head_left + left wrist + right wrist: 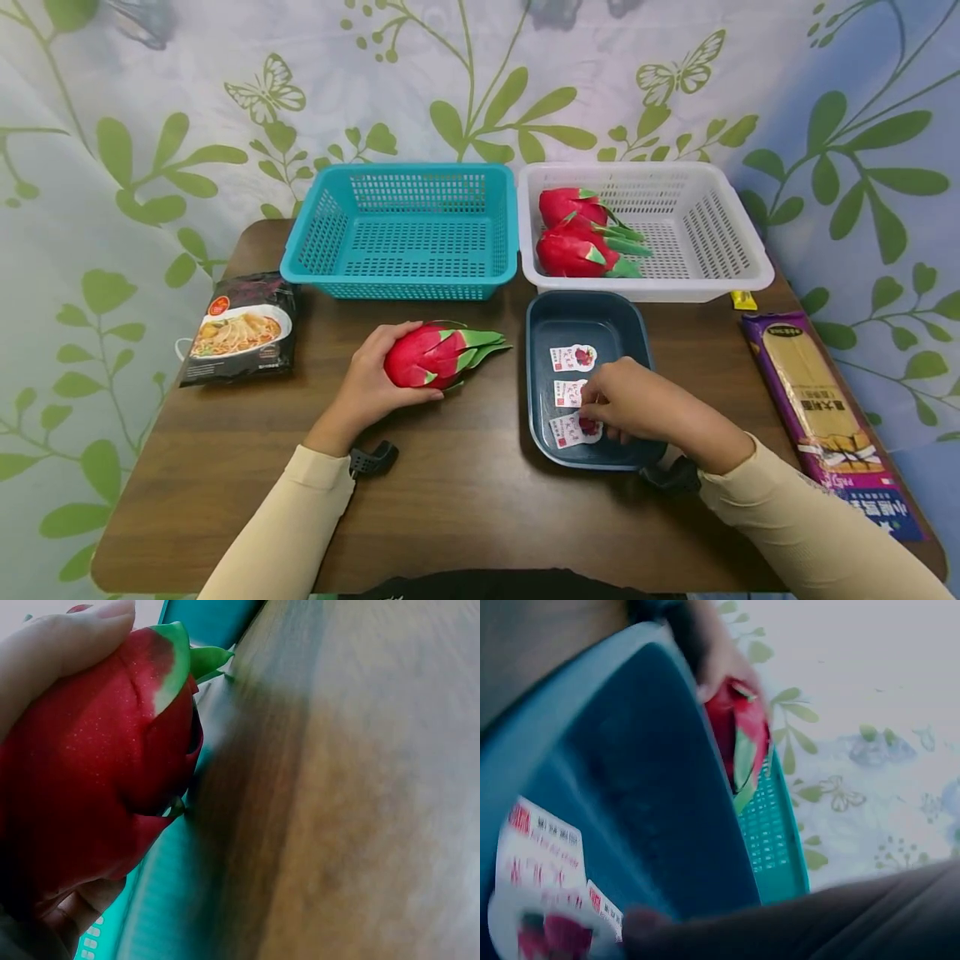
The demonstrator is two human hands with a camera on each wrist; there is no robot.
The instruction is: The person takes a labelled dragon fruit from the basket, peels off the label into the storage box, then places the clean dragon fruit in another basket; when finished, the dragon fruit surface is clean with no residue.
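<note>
My left hand [375, 375] grips a red dragon fruit [427, 357] with green leaf tips, which lies sideways over the table. In the left wrist view, thumb and fingers wrap around the same dragon fruit [97, 750]. My right hand [633, 404] reaches into a dark blue tray [534, 367], its fingers bent over the lower labels. Three white labels with dragon fruit pictures show there: an upper label [572, 358], a middle label [567, 393] partly covered, and a tilted lower label [567, 431] at the fingertips. Whether the fingers pinch a label is hidden.
Behind stand a teal basket [397, 290] and a white basket [660, 290] with dragon fruits [573, 250] in its left part. A black noodle packet [243, 329] lies left; a purple noodle pack [825, 408] and a small yellow packet [743, 300] lie right on the wooden table [465, 517].
</note>
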